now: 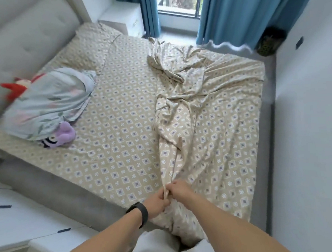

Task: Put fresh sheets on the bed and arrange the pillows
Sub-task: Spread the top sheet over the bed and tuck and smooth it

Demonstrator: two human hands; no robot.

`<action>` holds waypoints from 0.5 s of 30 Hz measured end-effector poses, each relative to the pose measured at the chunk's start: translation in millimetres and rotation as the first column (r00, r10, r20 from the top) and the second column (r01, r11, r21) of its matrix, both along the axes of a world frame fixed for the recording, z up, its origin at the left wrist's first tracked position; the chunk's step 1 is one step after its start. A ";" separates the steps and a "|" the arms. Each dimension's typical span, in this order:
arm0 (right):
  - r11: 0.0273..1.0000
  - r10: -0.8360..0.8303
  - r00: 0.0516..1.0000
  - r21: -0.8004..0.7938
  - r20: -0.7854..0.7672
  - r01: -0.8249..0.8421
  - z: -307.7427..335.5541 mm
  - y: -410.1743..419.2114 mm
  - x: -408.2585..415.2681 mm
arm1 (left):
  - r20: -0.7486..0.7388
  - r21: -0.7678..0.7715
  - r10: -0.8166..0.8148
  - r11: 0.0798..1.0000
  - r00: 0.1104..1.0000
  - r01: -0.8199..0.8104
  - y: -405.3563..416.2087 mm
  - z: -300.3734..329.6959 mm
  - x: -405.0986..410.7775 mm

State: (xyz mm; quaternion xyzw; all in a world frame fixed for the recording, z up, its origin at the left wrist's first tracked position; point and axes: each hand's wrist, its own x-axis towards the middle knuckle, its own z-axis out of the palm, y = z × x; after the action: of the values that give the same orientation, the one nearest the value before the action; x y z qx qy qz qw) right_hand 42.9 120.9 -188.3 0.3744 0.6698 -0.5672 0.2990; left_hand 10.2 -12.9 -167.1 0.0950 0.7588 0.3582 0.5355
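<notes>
A beige sheet with a diamond pattern (121,117) lies flat across the bed. A second cloth of the same pattern, a crumpled cover (180,97), runs in a bunched ridge from the far side down to the near edge. My left hand (156,200), with a black watch on the wrist, and my right hand (180,189) both pinch the near end of that ridge, close together. A matching pillow (89,46) lies by the headboard. A pale floral pillow (47,102) sits in front of it on the left.
A grey padded headboard (23,37) stands at left. A purple plush toy (63,136) and a red one (14,89) lie by the floral pillow. Blue curtains (237,8) and a window are beyond the bed; a white nightstand (122,16) is at the far corner. A white wall is on the right.
</notes>
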 end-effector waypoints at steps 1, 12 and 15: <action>1.000 -0.004 1.000 -0.025 -0.023 0.003 4.0 -0.3 -0.4 | -0.019 0.006 0.003 1.000 1.000 -0.003 -1.6 -0.5 -1.4; 0.981 0.152 0.972 0.147 -0.179 -0.126 48.4 25.7 10.4 | 0.127 0.007 0.174 0.984 0.977 -0.176 16.0 28.7 -33.0; 0.981 0.134 0.971 0.164 -0.197 -0.103 49.4 14.3 -1.5 | 0.080 -0.089 0.138 0.987 0.987 -0.130 39.9 -0.1 -68.7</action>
State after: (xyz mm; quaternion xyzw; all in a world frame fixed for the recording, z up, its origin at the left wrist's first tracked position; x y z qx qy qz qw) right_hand 41.4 135.2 -138.9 0.2941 0.7599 -0.5315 0.2314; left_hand -58.5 27.0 -167.2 0.0058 0.7540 0.3653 0.5460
